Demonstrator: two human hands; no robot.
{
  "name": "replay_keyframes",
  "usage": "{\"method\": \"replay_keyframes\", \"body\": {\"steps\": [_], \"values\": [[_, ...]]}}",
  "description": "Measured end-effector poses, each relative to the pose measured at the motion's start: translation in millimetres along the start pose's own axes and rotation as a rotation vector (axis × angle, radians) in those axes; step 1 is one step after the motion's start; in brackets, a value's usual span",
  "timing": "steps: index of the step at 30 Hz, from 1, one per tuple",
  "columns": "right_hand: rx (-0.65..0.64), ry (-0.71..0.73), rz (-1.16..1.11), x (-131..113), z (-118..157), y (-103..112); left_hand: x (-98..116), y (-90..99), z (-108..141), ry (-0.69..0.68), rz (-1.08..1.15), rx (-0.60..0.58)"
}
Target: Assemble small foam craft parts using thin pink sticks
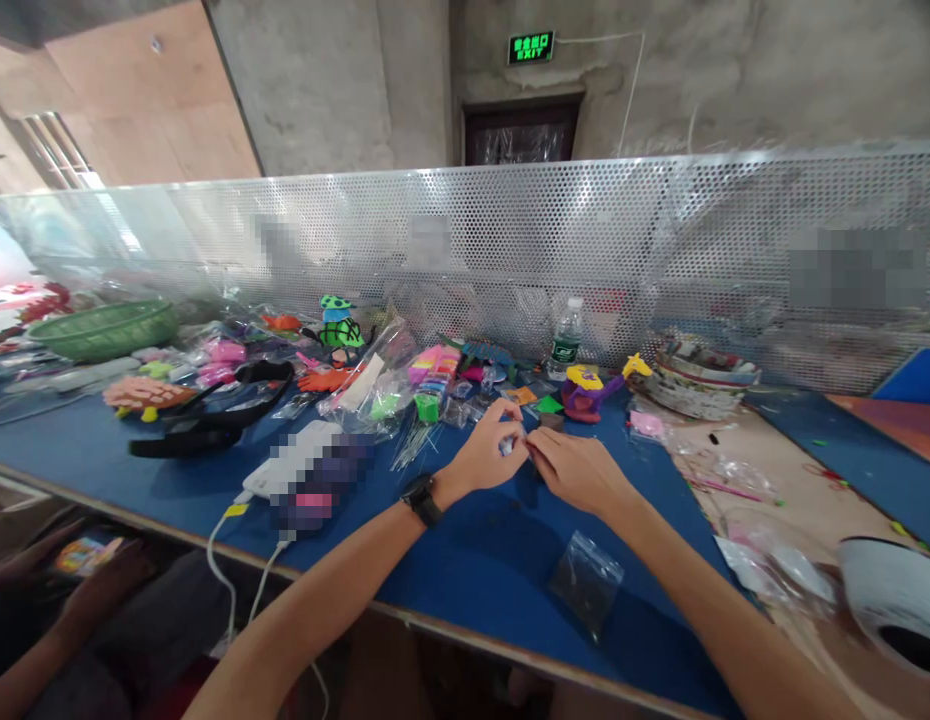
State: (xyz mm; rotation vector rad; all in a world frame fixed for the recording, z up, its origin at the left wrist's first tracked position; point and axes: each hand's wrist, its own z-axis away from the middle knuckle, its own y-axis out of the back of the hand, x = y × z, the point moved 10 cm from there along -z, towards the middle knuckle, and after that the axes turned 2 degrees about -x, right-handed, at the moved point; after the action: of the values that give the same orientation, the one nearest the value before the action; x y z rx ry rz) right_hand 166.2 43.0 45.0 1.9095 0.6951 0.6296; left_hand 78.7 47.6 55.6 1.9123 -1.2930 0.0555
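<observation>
My left hand [489,450], with a black watch [421,499] on its wrist, is raised over the blue table [472,560]. Its thumb and forefinger curve into a ring and meet at the tips. My right hand [574,465] is just right of it, fingers pressed together and touching the left fingertips. Whatever the fingertips pinch is too small to make out. Nearer the front edge lies a clear zip bag [587,583] with dark contents. A purple and yellow figure [583,392] stands behind my right hand.
Behind my hands are a water bottle [567,338], bundled coloured strips [435,372] and plastic bags. A white power bank [292,460] with cables and a black strap [210,425] lie left. A basket [697,380] stands at the right. Another person's hands [97,580] show at lower left.
</observation>
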Motion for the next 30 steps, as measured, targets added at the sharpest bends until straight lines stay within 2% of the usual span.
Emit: {"method": "replay_keyframes", "body": {"steps": [4, 6, 9, 16, 24, 30], "values": [[0.054, -0.021, -0.030, -4, 4, -4, -1, -11.9, 2, -0.018, -0.082, -0.116], [0.092, -0.048, -0.029, -2, 5, -2, 0, -13.7, 2, -0.033, -0.084, -0.127], [0.139, -0.084, 0.010, 1, 6, 2, 5, -12.3, -1, -0.045, -0.095, -0.093], [0.215, -0.096, 0.082, 5, 8, 1, 9, -8.4, -7, 0.028, -0.133, 0.015], [0.261, -0.048, 0.015, -3, 11, -7, 3, -11.5, 0, -0.028, -0.190, -0.172], [0.272, -0.082, -0.009, 1, 12, -2, 2, -15.1, 0, -0.058, -0.149, -0.165]]}}
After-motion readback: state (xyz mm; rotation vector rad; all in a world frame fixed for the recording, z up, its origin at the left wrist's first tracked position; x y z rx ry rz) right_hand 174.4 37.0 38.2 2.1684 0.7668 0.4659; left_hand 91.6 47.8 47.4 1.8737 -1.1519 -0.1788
